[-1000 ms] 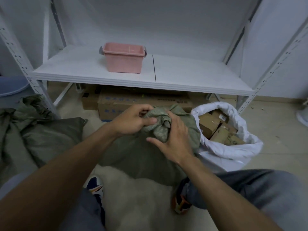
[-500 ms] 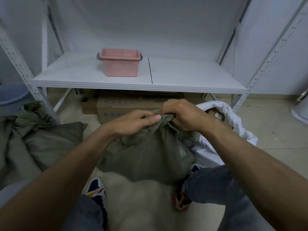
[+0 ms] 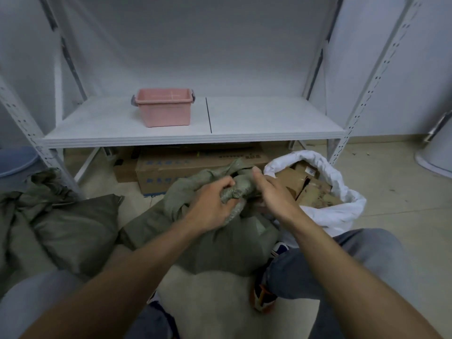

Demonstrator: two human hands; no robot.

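Head view: tiled floor (image 3: 391,192), white shelf (image 3: 256,123) beyond the fingers. Left hand (image 3: 210,206) clenches the twisted neck of the green sack (image 3: 220,245), which lies crosswise between both hands. Right hand (image 3: 274,196) touches it, its fingers hidden, so I cannot tell its grip.

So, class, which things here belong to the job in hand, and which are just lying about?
In hand: green sack, left hand gripping its twisted neck, right hand at it.
Lying about: pink tub, shelf, white sack, cardboard boxes, spare green sacks.
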